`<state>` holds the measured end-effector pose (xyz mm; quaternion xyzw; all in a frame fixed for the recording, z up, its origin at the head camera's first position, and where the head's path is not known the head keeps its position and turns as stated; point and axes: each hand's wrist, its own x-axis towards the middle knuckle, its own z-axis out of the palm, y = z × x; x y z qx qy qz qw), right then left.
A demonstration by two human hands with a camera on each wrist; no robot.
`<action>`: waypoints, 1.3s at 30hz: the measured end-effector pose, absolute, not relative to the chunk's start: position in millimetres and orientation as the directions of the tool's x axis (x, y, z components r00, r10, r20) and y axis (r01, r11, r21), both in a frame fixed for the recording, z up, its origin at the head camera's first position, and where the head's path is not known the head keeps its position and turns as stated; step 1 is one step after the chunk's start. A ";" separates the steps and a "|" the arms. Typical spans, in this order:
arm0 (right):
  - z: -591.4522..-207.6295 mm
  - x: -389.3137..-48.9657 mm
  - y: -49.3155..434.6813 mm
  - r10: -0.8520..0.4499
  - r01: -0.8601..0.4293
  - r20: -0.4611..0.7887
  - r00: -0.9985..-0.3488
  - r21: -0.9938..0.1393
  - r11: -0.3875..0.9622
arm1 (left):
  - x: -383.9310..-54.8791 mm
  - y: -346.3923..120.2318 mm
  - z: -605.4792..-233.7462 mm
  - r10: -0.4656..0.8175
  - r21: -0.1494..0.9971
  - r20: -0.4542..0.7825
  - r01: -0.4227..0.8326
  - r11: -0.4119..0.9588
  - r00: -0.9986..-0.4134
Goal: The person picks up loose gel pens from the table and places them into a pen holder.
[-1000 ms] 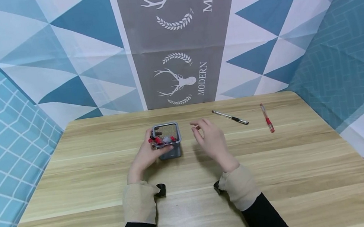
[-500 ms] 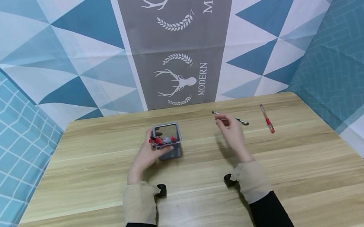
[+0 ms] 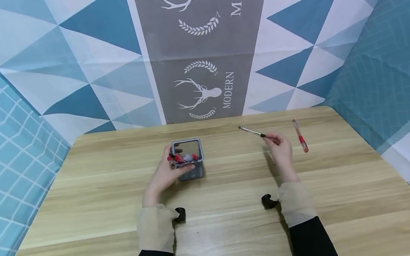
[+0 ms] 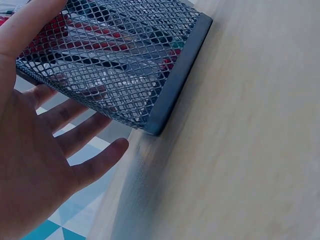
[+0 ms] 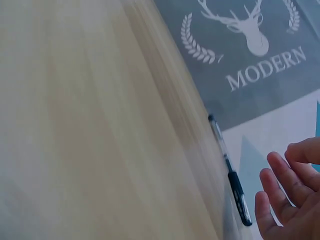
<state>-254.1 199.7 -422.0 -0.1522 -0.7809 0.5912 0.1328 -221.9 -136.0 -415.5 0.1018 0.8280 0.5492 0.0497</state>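
My left hand (image 3: 164,175) grips a dark mesh pen holder (image 3: 192,172), its thumb across the near side and fingers around the left and back. In the left wrist view, several red and dark pens show through the mesh (image 4: 125,55). My right hand (image 3: 280,152) is at the black-grip end of a clear gel pen (image 3: 251,131) and covers part of it in the head view. In the right wrist view the pen (image 5: 230,167) lies on the table beside the loosely bent fingers (image 5: 275,187), with a small gap between them.
A red gel pen (image 3: 300,136) lies on the wooden table (image 3: 225,235) to the right of my right hand. A patterned cloth backdrop (image 3: 188,45) rises behind the table's far edge.
My right hand has moved right, from near the pen holder to the black end of the gel pen. The left hand and pen holder have stayed put.
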 end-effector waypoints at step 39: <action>-418.2 -280.4 234.4 0.138 0.142 -0.047 -0.989 -0.529 0.837 | -224.5 -137.0 -420.9 0.228 0.912 0.045 0.133 0.388 -0.973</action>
